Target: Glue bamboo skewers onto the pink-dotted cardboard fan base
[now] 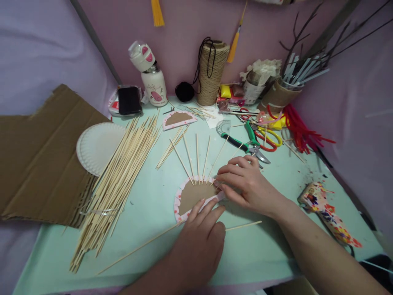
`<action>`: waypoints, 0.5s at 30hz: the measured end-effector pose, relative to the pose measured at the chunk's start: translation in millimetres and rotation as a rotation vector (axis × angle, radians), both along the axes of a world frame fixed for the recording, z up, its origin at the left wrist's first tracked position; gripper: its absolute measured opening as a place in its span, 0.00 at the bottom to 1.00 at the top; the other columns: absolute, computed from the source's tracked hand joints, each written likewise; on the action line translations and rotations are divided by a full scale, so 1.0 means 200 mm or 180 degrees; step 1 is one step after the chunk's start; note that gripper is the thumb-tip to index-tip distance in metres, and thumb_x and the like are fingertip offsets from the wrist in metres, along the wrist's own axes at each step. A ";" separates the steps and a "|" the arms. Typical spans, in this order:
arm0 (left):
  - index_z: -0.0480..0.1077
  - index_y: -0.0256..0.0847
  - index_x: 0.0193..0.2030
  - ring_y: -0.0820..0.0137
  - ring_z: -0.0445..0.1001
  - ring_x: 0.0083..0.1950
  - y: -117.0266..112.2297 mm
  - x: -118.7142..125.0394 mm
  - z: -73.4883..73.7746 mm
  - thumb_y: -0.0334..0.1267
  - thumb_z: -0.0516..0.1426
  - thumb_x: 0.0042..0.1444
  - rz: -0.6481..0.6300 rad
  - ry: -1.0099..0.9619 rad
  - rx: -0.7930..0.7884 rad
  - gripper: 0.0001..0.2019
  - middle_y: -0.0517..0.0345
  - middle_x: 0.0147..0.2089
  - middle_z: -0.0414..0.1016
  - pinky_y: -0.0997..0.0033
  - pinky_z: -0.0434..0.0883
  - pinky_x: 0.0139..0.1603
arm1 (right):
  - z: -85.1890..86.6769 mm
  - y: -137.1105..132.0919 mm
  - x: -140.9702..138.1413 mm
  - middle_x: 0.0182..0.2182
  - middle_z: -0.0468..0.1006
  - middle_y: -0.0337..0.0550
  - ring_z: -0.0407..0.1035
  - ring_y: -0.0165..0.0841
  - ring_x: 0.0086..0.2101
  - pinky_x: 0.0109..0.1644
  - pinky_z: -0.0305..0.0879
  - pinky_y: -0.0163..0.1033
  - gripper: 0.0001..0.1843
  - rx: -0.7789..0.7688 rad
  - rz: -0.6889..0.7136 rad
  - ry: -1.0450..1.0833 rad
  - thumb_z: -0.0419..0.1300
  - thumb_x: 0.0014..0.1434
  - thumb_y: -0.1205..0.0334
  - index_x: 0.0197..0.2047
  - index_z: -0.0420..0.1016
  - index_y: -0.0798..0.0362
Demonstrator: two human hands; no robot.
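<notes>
A fan-shaped cardboard piece with a pink patterned rim lies on the mint-green table. Several thin bamboo sticks fan out from its far edge. My left hand lies flat with fingers stretched out, pressing the near edge of the cardboard piece. My right hand rests on the piece's right side, its fingers curled down onto the rim and the stick ends there. A long loose stick lies under my left hand.
A big heap of bamboo sticks, a paper plate and corrugated cardboard lie at left. Green pliers, red and yellow scissors, a twine spool, a phone, a second fan piece and a paint-stained glue gun lie around.
</notes>
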State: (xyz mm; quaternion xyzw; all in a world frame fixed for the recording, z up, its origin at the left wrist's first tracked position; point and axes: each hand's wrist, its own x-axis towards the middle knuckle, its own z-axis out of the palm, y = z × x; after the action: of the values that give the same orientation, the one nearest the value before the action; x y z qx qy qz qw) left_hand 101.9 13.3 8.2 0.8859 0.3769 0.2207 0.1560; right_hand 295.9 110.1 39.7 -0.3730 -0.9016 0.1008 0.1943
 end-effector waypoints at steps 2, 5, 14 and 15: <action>0.67 0.37 0.39 0.58 0.60 0.69 0.00 -0.01 0.00 0.26 0.48 0.61 0.0020 -0.0118 0.0067 0.08 0.48 0.57 0.74 0.50 0.57 0.70 | -0.01 0.01 0.01 0.39 0.80 0.41 0.66 0.37 0.44 0.52 0.48 0.50 0.08 -0.0048 -0.0092 0.0039 0.55 0.66 0.62 0.42 0.76 0.50; 0.67 0.37 0.40 0.61 0.61 0.68 -0.01 -0.01 0.00 0.26 0.49 0.61 0.0121 -0.0392 0.0218 0.07 0.48 0.55 0.75 0.54 0.54 0.70 | 0.00 0.01 0.04 0.33 0.78 0.40 0.67 0.34 0.38 0.49 0.51 0.47 0.08 -0.0193 -0.0270 0.0370 0.57 0.66 0.60 0.35 0.72 0.51; 0.69 0.40 0.38 0.64 0.69 0.59 -0.01 -0.01 0.06 0.27 0.52 0.62 0.0961 -0.0750 0.0409 0.06 0.53 0.52 0.78 0.59 0.54 0.57 | 0.16 -0.08 0.09 0.39 0.77 0.42 0.67 0.33 0.43 0.50 0.61 0.42 0.08 -0.1320 0.0812 0.0357 0.60 0.64 0.56 0.44 0.74 0.49; 0.69 0.40 0.38 0.64 0.69 0.59 -0.01 -0.01 0.06 0.27 0.52 0.62 0.1021 -0.0759 0.0430 0.07 0.53 0.51 0.78 0.59 0.54 0.56 | 0.16 -0.09 0.09 0.38 0.77 0.42 0.67 0.33 0.42 0.49 0.61 0.41 0.07 -0.1287 0.0815 0.0308 0.58 0.66 0.59 0.44 0.75 0.50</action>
State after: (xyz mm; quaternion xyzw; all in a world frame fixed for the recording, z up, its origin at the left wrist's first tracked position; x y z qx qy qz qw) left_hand 99.4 12.2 20.4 0.7906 0.4763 0.3708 0.1028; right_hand 312.9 91.3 72.3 -0.2818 -0.8927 0.3207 0.1443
